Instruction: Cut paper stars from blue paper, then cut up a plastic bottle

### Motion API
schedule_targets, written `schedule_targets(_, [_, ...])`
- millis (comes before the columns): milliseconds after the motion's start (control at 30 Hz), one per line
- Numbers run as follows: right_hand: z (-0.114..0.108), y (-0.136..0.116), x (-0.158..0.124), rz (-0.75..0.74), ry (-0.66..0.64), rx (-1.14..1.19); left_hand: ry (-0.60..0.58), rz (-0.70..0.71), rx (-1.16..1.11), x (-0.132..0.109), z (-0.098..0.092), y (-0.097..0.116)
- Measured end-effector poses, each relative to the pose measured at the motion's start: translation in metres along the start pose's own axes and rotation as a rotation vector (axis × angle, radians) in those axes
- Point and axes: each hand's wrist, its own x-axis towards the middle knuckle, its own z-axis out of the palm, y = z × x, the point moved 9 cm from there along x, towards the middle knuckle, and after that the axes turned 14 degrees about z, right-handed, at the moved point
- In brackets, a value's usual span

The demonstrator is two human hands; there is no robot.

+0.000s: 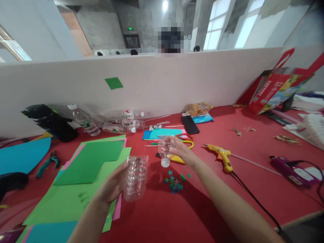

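My left hand [113,184] is wrapped round the lower part of a cut clear plastic bottle [136,179], its open rim facing up. In my right hand [181,150] is the bottle's top part [166,145], held upside down with the white cap [165,162] pointing down. The two pieces are apart. Just below the cap, small coloured stars [174,184] lie in a heap on the red table [157,219]. Scissors with red and yellow handles [188,144] lie behind my right hand.
Green and pink paper sheets [76,199] cover the left side, near pliers [47,165]. Bottles [84,121] and a black flask [50,123] stand or lie along the white partition [152,81]. A yellow glue gun [220,155] with its cord is at the right.
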Motion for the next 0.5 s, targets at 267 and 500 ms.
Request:
schedule_targets(267, [-0.006, -0.001, -0.003, 0.022, -0.045, -0.057, -0.523, -0.118, 0.776, -0.040, -0.005, 0.014])
schedule_targets(500, [0.002, -0.001, -0.004, 0.042, -0.060, -0.044, -0.888, -0.315, 0.728, -0.077, -0.004, -0.023])
